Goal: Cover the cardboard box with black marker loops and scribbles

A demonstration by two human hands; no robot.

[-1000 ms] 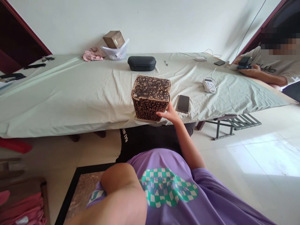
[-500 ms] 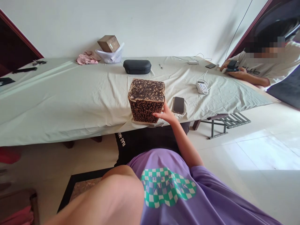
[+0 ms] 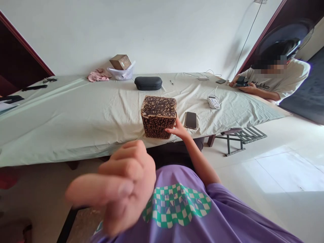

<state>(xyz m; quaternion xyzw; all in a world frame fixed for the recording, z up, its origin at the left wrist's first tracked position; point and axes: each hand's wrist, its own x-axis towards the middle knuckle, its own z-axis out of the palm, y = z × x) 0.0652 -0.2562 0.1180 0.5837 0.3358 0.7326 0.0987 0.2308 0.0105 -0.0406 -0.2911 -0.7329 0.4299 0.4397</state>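
Observation:
A cube-shaped box (image 3: 158, 117) covered in black scribbled lines on tan stands on the sheet-covered table (image 3: 76, 131), close to its near edge. My right hand (image 3: 178, 129) is on the box's lower right corner, with fingers on the front face and thumb along the right side. My left hand (image 3: 113, 182) is raised close to the camera, large and loosely curled, below the table edge. It holds nothing and touches nothing. A smartphone (image 3: 190, 120) lies flat just right of my right hand, apart from it.
A black zip case (image 3: 148, 83) lies behind the patterned box. Further back are a cardboard box (image 3: 120, 62) in a clear plastic bag (image 3: 120, 75) and pink cloth (image 3: 97, 76). A white device with cable (image 3: 213, 101) sits right. A seated person (image 3: 275, 77) holds a dark object at the far right end.
My left hand has come up into the foreground, where only my arm showed before. My right hand stays on the box. The whole view has tilted slightly.

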